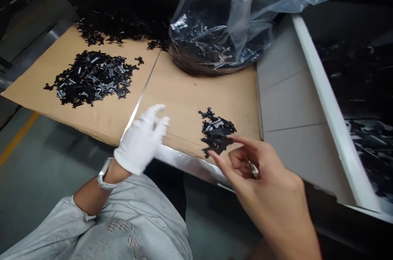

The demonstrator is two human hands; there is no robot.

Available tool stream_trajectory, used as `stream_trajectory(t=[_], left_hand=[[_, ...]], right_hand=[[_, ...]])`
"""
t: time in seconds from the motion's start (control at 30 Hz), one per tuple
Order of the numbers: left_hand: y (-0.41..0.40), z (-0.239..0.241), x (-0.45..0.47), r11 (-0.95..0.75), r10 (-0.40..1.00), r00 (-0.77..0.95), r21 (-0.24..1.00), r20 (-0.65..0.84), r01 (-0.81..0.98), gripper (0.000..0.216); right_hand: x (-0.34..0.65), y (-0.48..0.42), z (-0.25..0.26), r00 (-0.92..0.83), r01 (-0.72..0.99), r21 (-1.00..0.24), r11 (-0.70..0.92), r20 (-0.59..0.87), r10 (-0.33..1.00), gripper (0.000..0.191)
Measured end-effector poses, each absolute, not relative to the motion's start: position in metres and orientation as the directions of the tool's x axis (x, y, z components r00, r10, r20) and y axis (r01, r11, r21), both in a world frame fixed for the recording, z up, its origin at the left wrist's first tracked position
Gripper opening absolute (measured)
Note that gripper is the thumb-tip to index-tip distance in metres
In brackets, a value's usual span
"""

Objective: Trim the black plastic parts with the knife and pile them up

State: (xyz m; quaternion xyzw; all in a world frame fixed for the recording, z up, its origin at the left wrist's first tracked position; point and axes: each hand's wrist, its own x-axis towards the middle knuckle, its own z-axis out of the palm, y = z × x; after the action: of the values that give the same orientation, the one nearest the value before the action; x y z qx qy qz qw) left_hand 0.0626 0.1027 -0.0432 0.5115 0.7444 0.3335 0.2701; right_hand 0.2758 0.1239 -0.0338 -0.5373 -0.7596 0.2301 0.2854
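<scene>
My left hand (pixel 143 139), in a white glove, hovers over the front edge of the cardboard-covered table (pixel 184 100). Its fingers are apart and hold nothing I can see; motion blurs it slightly. On the right, my bare right hand (pixel 260 170) reaches toward a small pile of black, irregularly shaped flat parts (pixel 216 131). Thumb and index finger are spread at the pile's near edge, with the other fingers curled in. A small silvery thing (pixel 253 169) shows at the curled fingers; whether it is a ring or something held is unclear.
A larger pile of similar black parts (pixel 95 78) lies on the left cardboard, with more parts (pixel 123 26) in shadow behind. A clear plastic bag (pixel 217 43) of parts stands at the back. A pale upright panel (pixel 334 116) borders the right side, with more parts beyond it.
</scene>
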Motion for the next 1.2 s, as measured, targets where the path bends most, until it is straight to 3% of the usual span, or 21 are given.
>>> stream_trajectory(t=[0.1, 0.2, 0.33, 0.43, 0.73, 0.97, 1.1, 1.2], left_hand=[[0.113, -0.047, 0.012, 0.506, 0.799, -0.596, 0.450, 0.076, 0.736, 0.040], [0.124, -0.049, -0.020, 0.648, 0.728, -0.685, 0.299, 0.025, 0.700, 0.043], [0.137, -0.052, -0.031, 0.664, 0.727, -0.685, 0.305, -0.050, 0.682, 0.038], [0.141, -0.053, -0.033, 0.655, 0.738, -0.671, 0.317, -0.073, 0.686, 0.034], [0.148, -0.051, -0.029, 0.677, 0.712, -0.700, 0.327, -0.062, 0.659, 0.040], [0.150, -0.050, -0.036, 0.622, 0.760, -0.649, 0.324, -0.033, 0.712, 0.029], [0.131, -0.040, -0.019, 0.428, 0.827, -0.521, 0.366, 0.210, 0.826, 0.022], [0.109, -0.030, 0.015, 0.063, 0.912, -0.198, 0.353, 0.360, 0.934, 0.016]], right_hand=[[0.285, 0.152, -0.043, -0.200, 0.887, -0.407, 0.216, 0.084, 0.976, 0.049], [0.284, 0.167, -0.049, -0.153, 0.936, -0.318, 0.150, 0.015, 0.988, 0.062], [0.282, 0.163, -0.047, -0.149, 0.914, -0.377, 0.150, 0.032, 0.988, 0.081], [0.286, 0.154, -0.043, -0.148, 0.900, -0.408, 0.152, 0.041, 0.988, 0.085], [0.292, 0.134, -0.033, -0.132, 0.876, -0.456, 0.160, 0.092, 0.987, 0.068], [0.295, 0.128, -0.025, -0.148, 0.820, -0.547, 0.168, 0.081, 0.986, 0.059], [0.282, 0.121, -0.018, -0.212, 0.683, -0.710, 0.173, 0.034, 0.977, 0.039], [0.255, 0.118, -0.015, -0.308, 0.470, -0.864, 0.180, 0.031, 0.951, 0.031]])
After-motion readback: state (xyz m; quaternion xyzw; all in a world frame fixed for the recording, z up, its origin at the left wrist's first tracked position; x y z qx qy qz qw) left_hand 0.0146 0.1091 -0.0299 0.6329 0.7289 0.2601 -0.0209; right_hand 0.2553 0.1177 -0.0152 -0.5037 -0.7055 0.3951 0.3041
